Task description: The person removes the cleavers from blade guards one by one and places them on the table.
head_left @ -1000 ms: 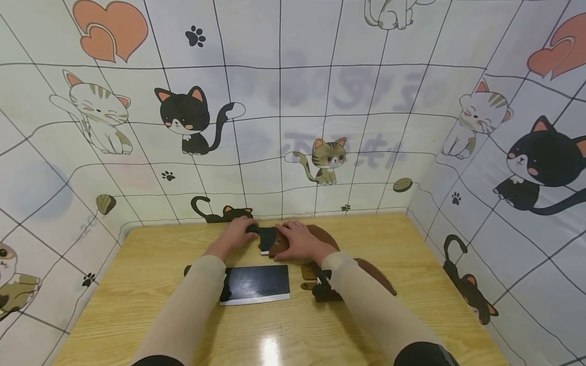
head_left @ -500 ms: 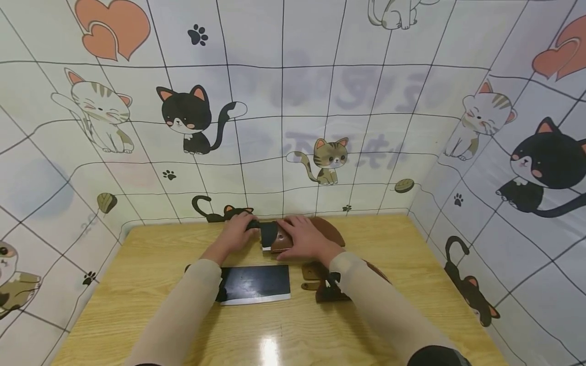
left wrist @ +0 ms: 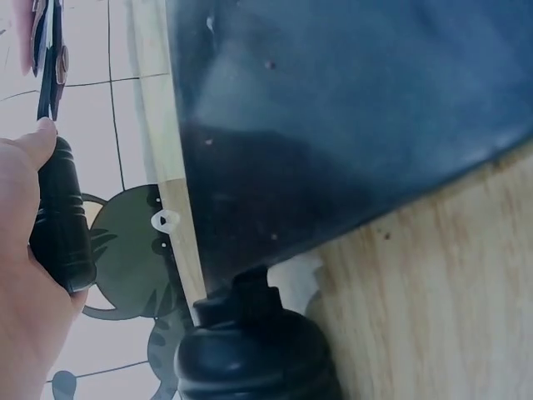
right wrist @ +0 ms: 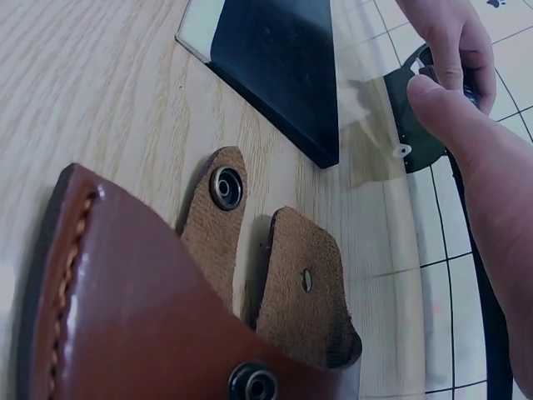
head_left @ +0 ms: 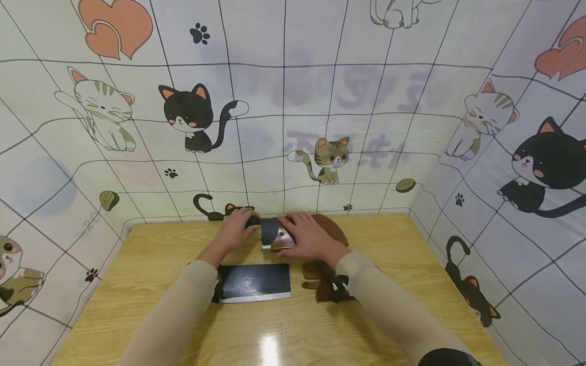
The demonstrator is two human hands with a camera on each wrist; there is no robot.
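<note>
At the table's back edge, my left hand [head_left: 234, 231] grips the black handle [left wrist: 62, 221] of a cleaver. Most of its dark blade [head_left: 268, 231] is hidden inside a brown leather sheath [head_left: 331, 227]; only a strip by the handle shows. My right hand [head_left: 308, 238] holds that sheath from above, thumb on the near side and fingers on the far side. A second cleaver [head_left: 256, 281] lies flat in front, its handle end partly under my left sleeve. Under my right forearm rests another brown sheath [right wrist: 141, 292], its two snap straps [right wrist: 218, 200] spread on the wood.
The wooden table [head_left: 270, 325] meets a white sheet wall [head_left: 265, 183] printed with cats and grid lines, close behind both hands. Similar printed sheets rise on the left and right sides. The front cleaver's pale edge [head_left: 256, 298] faces the near side.
Both hands have shifted slightly up and back with the sheathed cleaver. More of the sheath's near face and its snap now shows. The front cleaver stays in place.
</note>
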